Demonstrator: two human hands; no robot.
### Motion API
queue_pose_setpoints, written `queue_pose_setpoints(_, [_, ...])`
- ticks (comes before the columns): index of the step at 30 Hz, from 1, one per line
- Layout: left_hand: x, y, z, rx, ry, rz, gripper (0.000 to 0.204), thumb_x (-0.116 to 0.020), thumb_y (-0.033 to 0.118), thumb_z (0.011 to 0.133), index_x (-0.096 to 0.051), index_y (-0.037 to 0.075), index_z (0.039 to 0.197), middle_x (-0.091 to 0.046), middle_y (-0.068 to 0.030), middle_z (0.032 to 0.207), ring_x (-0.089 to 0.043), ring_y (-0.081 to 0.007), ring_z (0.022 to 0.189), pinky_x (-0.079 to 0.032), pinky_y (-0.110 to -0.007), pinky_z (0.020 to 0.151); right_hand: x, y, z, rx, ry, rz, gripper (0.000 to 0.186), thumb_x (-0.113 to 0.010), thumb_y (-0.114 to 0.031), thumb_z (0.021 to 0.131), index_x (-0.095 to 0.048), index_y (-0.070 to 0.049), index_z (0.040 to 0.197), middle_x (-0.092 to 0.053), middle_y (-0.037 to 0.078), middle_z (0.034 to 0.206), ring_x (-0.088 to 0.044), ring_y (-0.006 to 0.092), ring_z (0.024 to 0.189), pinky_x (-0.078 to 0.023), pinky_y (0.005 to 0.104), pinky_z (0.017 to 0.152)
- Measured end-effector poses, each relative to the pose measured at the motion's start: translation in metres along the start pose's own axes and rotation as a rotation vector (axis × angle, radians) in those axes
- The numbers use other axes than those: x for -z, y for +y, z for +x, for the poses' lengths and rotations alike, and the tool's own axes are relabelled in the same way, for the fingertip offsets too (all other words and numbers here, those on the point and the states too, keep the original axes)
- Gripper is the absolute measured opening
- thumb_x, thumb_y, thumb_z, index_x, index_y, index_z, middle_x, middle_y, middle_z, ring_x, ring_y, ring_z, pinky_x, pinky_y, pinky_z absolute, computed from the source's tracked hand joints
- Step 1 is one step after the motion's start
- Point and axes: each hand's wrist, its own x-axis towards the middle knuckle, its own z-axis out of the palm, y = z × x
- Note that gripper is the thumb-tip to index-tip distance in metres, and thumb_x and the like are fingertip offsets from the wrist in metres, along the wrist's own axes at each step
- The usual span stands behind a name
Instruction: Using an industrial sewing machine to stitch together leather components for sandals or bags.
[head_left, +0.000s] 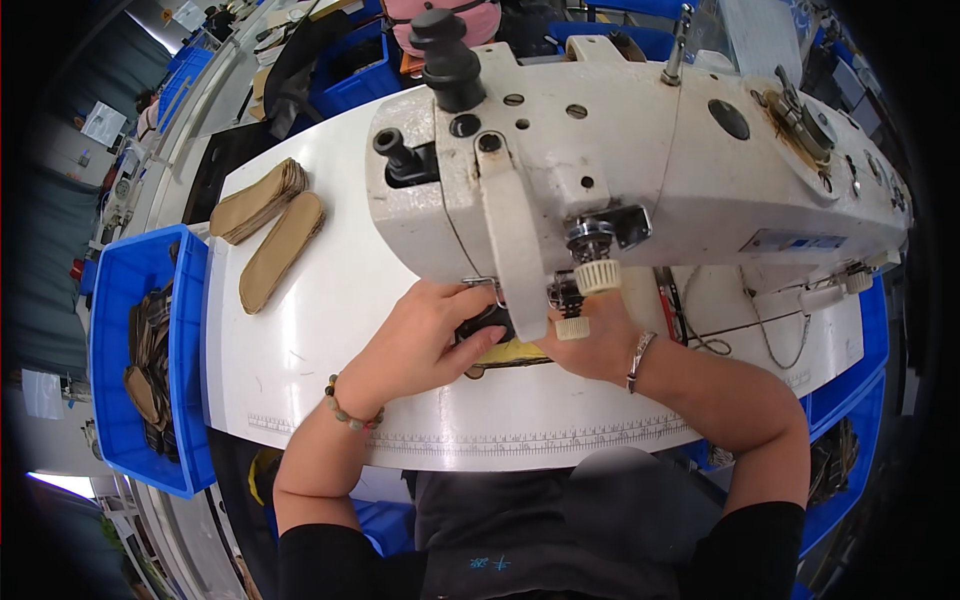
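Sewing machine (pixel 630 140) partly hides left hand (pixel 425 335), right hand (pixel 600 345), yellow piece (pixel 518 352); cannot tell either grip's state

A flat yellow piece (pixel 522 352) with a thin dark edge lies low beneath the head of the white sewing machine (pixel 640 130), its near edge running roughly left to right. Only a narrow strip shows; the rest is hidden, so its full outline cannot be told. Just beside its left part sits a black object (pixel 484 322), partly covered, its kind unclear.
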Motion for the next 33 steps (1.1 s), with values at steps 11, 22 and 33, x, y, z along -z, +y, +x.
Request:
queue_pose_setpoints(11, [-0.010,-0.011,0.005,0.144,-0.005,-0.105,0.025,-0.080,0.017,0.080,-0.067,0.001,0.095,-0.067,-0.0124,0.086,-0.065,-0.0304,0.075,-0.052,-0.039,0.066,0.009,-0.010,0.000,0.179,-0.011,-0.174,0.012,-0.064,-0.015,0.075,-0.066,-0.009,0.085,-0.056,0.004,0.057,-0.059,0.0211,0.049,-0.046,0.0361,0.046])
queue_pose_setpoints(22, [-0.018,-0.021,0.001,-0.028,0.059,0.026,0.021,-0.079,0.016,0.079,-0.074,0.008,0.097,-0.069,-0.0092,0.087,-0.066,-0.0278,0.075,-0.053,-0.036,0.067,0.031,-0.034,-0.002,0.133,-0.120,-0.175,0.010,-0.064,-0.014,0.067,-0.055,-0.011,0.063,-0.054,0.001,0.051,-0.060,0.0168,0.050,-0.045,0.0316,0.046])
queue_pose_setpoints(33, [-0.020,-0.018,0.002,-0.078,0.118,0.133,0.018,-0.076,0.009,0.076,-0.075,0.009,0.093,-0.071,-0.0095,0.088,-0.068,-0.0292,0.075,-0.054,-0.038,0.065,0.027,-0.020,0.000,0.055,-0.054,-0.169,0.008,-0.065,-0.012,0.068,-0.059,-0.009,0.064,-0.055,0.004,0.054,-0.061,0.0220,0.052,-0.046,0.0345,0.047])
